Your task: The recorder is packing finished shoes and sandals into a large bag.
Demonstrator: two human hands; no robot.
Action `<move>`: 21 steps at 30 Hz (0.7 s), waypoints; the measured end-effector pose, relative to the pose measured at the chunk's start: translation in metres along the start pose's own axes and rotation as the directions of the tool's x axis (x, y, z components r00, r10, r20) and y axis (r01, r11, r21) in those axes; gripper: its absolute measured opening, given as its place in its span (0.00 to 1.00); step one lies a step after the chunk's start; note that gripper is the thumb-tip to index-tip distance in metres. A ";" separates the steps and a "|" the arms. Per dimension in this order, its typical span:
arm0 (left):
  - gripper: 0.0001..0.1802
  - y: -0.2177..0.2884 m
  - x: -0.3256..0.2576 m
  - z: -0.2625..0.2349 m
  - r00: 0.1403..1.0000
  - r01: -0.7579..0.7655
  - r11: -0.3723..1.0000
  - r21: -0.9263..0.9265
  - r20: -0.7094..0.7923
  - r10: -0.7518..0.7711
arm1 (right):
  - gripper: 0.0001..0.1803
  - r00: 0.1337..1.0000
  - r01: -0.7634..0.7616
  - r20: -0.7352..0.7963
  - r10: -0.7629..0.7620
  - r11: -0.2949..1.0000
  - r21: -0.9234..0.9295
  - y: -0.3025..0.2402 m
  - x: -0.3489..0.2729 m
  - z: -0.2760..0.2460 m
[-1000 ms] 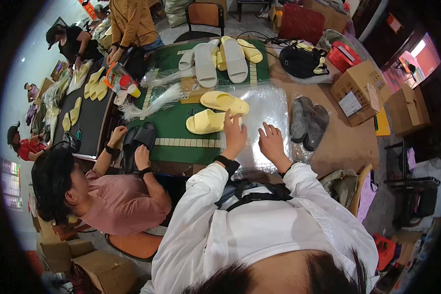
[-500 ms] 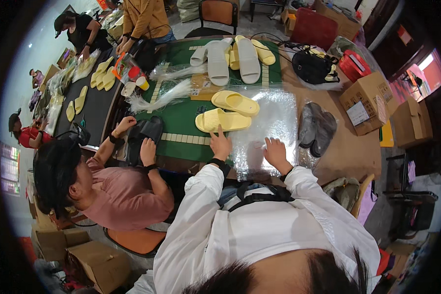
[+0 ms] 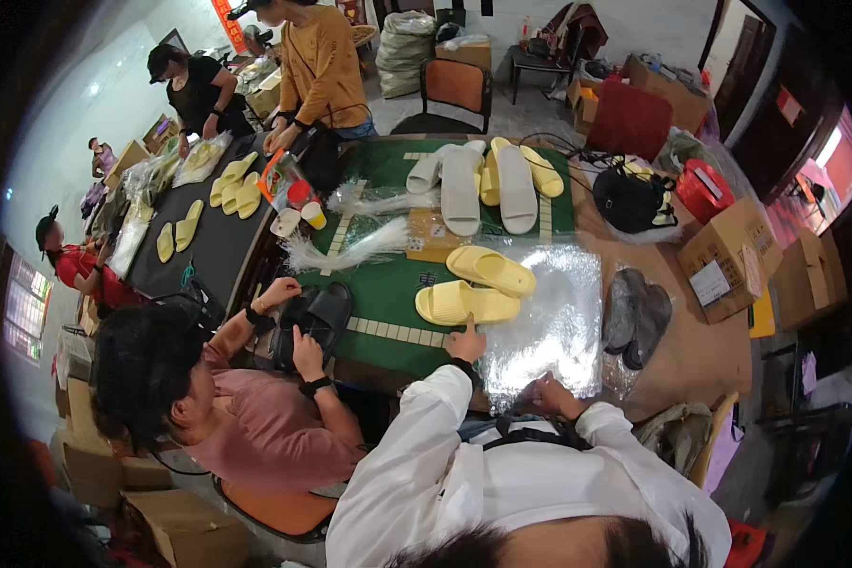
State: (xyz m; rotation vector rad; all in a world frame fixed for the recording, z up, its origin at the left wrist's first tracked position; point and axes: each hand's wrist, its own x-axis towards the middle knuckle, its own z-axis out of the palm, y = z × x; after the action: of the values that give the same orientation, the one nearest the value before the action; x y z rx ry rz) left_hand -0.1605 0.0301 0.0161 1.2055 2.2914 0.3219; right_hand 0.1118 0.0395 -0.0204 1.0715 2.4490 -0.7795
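A pair of yellow slippers, the near one (image 3: pixel 469 303) and the far one (image 3: pixel 492 269), lies on the green mat. My left hand (image 3: pixel 466 343) is at the near slipper's front edge, index finger stretched toward it and the other fingers partly bent. Beside the slippers lies a stack of clear plastic bags (image 3: pixel 563 298), shiny with glare. At the stack's near edge, my right hand (image 3: pixel 557 395) has its fingers drawn together on the plastic. Grey slippers in clear plastic (image 3: pixel 636 317) lie to the right.
On my left, a co-worker in a pink top (image 3: pixel 265 398) handles black slippers (image 3: pixel 327 319). Grey slippers (image 3: pixel 461 194) and plastic strips (image 3: pixel 350 248) lie farther back. Cardboard boxes (image 3: pixel 729 260) stand right. Other people work at a dark table (image 3: pixel 194 265).
The view has tilted up. My right hand has slid back from the middle of the plastic bags to their near edge, its fingers drawing together. My left hand stays by the near yellow slipper.
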 end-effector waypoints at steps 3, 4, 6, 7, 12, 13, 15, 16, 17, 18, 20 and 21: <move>0.37 0.000 -0.001 -0.002 0.998 0.048 0.997 0.055 -0.040 -0.046 | 0.30 0.996 -0.020 0.082 0.019 1.000 0.009 -0.015 -0.011 -0.021; 0.36 -0.001 0.001 -0.002 0.998 0.061 0.998 -0.014 -0.020 -0.061 | 0.32 0.998 -0.010 0.054 0.009 1.000 0.018 -0.019 -0.015 -0.025; 0.33 0.004 0.002 -0.011 0.998 0.065 0.992 -0.104 0.025 -0.063 | 0.34 0.999 -0.014 0.031 0.014 1.000 -0.012 -0.018 -0.015 -0.026; 0.33 0.007 0.005 -0.012 0.998 0.061 0.992 -0.107 0.024 -0.059 | 0.34 0.999 -0.017 0.027 0.017 1.000 -0.016 -0.016 -0.016 -0.026; 0.21 -0.002 0.002 -0.017 0.993 0.083 0.986 -0.141 -0.066 -0.093 | 0.39 0.995 -0.037 0.096 0.039 0.999 -0.024 -0.025 -0.017 -0.040; 0.21 0.000 0.000 -0.017 0.994 0.081 0.986 -0.143 -0.067 -0.091 | 0.39 0.995 -0.039 0.093 0.041 0.999 -0.025 -0.022 -0.016 -0.040; 0.19 0.001 -0.004 -0.020 0.977 0.142 0.963 -0.227 -0.123 -0.174 | 0.39 0.994 -0.031 0.101 0.032 0.999 -0.009 -0.014 -0.013 -0.037; 0.24 0.001 -0.001 -0.014 0.972 0.174 0.968 -0.181 -0.126 -0.198 | 0.39 0.995 -0.031 0.096 0.032 0.999 -0.011 -0.010 -0.015 -0.035; 0.24 0.003 0.000 -0.009 0.973 0.166 0.969 -0.183 -0.130 -0.191 | 0.38 0.996 -0.021 0.082 0.021 1.000 0.004 -0.006 -0.018 -0.032; 0.27 0.005 0.001 -0.003 0.956 0.213 0.951 -0.225 -0.152 -0.251 | 0.38 0.998 -0.010 0.065 0.009 1.000 0.017 -0.003 -0.018 -0.034; 0.34 0.001 0.011 0.008 0.924 0.321 0.866 -0.384 -0.075 -0.376 | 0.36 0.999 -0.028 0.044 0.028 1.000 -0.013 -0.004 -0.022 -0.037; 0.34 -0.021 0.021 0.021 0.916 0.322 0.826 -0.463 -0.067 -0.395 | 0.36 1.000 0.022 0.008 -0.022 1.000 -0.017 -0.008 -0.020 -0.032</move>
State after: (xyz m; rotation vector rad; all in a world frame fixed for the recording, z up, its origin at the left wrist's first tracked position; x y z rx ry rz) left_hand -0.1737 0.0347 -0.0178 0.5176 2.3406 0.7727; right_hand 0.1154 0.0436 0.0180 1.0347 2.4612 -0.7661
